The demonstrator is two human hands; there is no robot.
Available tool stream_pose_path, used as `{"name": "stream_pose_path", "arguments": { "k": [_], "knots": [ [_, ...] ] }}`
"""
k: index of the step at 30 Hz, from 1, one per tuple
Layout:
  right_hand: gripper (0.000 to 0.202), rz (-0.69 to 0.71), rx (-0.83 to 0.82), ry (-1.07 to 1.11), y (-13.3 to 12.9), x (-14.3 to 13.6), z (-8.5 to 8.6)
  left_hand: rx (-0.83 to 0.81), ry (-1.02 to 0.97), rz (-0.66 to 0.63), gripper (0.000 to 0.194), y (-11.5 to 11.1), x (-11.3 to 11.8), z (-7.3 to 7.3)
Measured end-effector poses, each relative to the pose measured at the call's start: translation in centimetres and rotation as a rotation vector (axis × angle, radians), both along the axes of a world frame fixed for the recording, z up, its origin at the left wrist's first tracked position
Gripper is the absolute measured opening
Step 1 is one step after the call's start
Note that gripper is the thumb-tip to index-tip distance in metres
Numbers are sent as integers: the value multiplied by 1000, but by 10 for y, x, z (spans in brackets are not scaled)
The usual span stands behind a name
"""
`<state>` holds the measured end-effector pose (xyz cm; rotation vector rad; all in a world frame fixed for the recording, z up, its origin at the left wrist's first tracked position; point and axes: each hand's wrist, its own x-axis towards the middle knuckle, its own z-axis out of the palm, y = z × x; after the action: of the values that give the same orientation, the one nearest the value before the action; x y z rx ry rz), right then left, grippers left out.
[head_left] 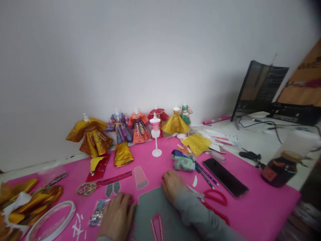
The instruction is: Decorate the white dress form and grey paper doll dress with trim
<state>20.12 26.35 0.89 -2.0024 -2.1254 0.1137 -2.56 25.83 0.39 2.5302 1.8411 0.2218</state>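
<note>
My left hand (117, 216) lies palm down at the lower middle, fingers spread a little, by the left edge of a dark grey-green sheet (150, 204). Under its left side is a small packet of beads (97, 214). My right hand (173, 184) rests at the sheet's top right edge with its fingers curled down; whether anything is under them is hidden. A pink-edged strip (157, 227) lies folded on the sheet between my hands. Red-handled scissors (210, 201) lie beside my right forearm. A long red strip (115, 178) and a pale trapezoid piece (140, 177) lie beyond the hands.
A small white mannequin (155, 134) stands mid-table, with several dressed ones along the wall, including a purple-robed one (120, 129). Right: a phone (225, 176), pens (207, 174), a dark jar (281, 169). Left: a white tape ring (71, 214) and golden fabric (42, 204).
</note>
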Motion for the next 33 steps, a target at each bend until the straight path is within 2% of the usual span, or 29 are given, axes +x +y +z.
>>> {"name": "stream_pose_path", "arguments": {
  "k": [7,13,18,22,25,28,31,33],
  "knots": [
    [15,-9,-10,13,-1,3,-7,27,-18,65,30,-4,-8,2],
    [9,37,-15,65,1,3,-17,3,-109,25,28,-4,-7,-3],
    [7,81,42,144,1,6,-22,34,-257,13,25,-6,-7,-9],
    [22,134,110,251,0,9,-24,31,-460,-1,23,-9,-6,-8],
    [32,237,150,359,-2,8,-26,6,-633,-19,26,-14,-1,-5],
    [39,408,170,494,-8,3,-27,-59,-782,-82,27,-23,5,0],
    [46,547,149,644,-16,-4,-22,-124,-873,-166,25,-31,10,5],
    [51,582,116,735,-22,-6,-16,-147,-906,-212,21,-35,11,8]
  ]
}}
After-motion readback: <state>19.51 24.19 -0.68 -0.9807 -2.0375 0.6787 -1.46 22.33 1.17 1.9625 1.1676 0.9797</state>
